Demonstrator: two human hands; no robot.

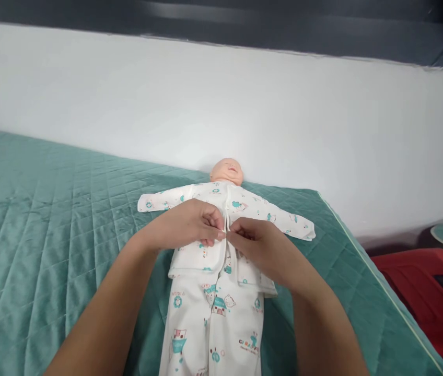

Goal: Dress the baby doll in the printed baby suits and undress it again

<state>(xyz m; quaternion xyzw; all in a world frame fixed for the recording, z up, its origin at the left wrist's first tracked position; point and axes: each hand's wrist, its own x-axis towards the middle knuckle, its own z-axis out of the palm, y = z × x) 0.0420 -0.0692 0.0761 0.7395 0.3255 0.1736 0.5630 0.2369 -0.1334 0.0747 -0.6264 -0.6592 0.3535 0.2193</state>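
Note:
A baby doll [227, 170] lies on its back, dressed in a white printed jacket [194, 263] and matching white trousers [213, 324]. Its sleeves stretch out to both sides. At the middle of the chest, my left hand [194, 225] pinches one front edge of the jacket between thumb and fingers. Close beside it, my right hand [258, 245] pinches the other front edge, and the fingertips of both hands nearly touch. Below my hands the jacket front hangs apart over the trousers. Any fastener between my fingers is hidden.
A green quilted cover [68, 224] spreads under the doll, its piped edge running down the right. Behind the doll's head rises a white wall [166, 104] with a dark ledge [221, 23] above. A red plastic object [425, 292] stands low beyond the right edge.

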